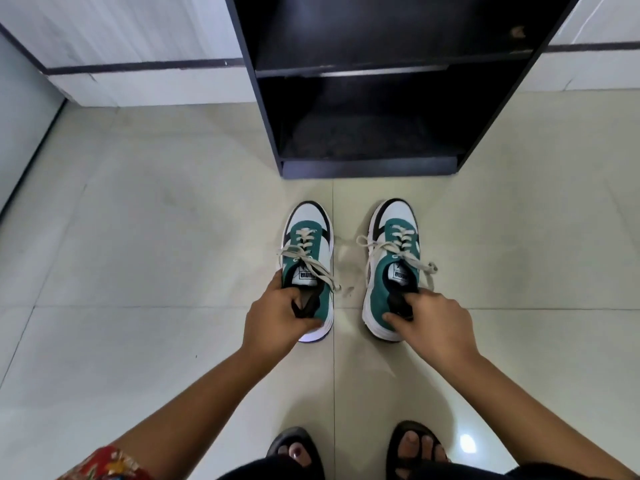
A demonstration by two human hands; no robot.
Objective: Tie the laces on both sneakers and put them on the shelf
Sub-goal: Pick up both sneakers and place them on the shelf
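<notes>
Two green, white and black sneakers stand side by side on the tiled floor, toes pointing away from me at a dark shelf unit [367, 164]. My left hand [277, 320] grips the heel collar of the left sneaker [308, 237], fingers inside the opening. My right hand [433, 323] grips the heel collar of the right sneaker [394, 237] the same way. Both pairs of beige laces hang loose and untied over the sides. The shelf's lower compartment is open and dark, just beyond the toes.
Pale floor tiles [156, 237] spread all around the shoes. A white wall with a dark stripe [138, 65] runs behind the shelf. My feet in dark sandals [298, 448] stand at the bottom edge, behind the sneakers.
</notes>
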